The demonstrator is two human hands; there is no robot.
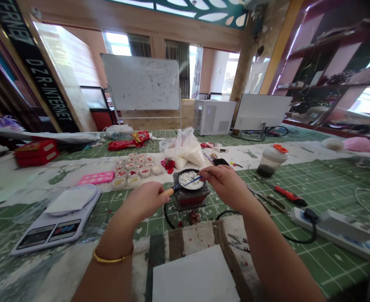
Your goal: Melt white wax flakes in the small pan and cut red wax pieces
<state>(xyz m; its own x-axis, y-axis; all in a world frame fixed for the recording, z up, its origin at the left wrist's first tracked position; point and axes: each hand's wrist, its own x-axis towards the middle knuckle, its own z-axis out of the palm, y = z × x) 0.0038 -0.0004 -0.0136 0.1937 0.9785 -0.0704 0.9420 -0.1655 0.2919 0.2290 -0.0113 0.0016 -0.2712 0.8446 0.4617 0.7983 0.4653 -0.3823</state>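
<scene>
My left hand (144,202) is closed around the wooden handle (168,192) of a small black frying pan (179,184). White flakes or grains (189,179) cover the inside of the pan, which rests on a small dark heater (191,200). From the right, my right hand (224,181) pinches a thin blue stick (195,179), its tip down among the white pieces. Just behind the pan sits a clear plastic bag of white material (189,149), with dark red petals (168,163) beside it.
Several small cups with red bits (132,172) stand left of the pan, by a pink mould (96,178). A kitchen scale (60,222) lies nearer left. On the right are a lidded shaker cup (271,159), an orange-handled tool (287,195), pliers (271,201) and a power strip (339,230).
</scene>
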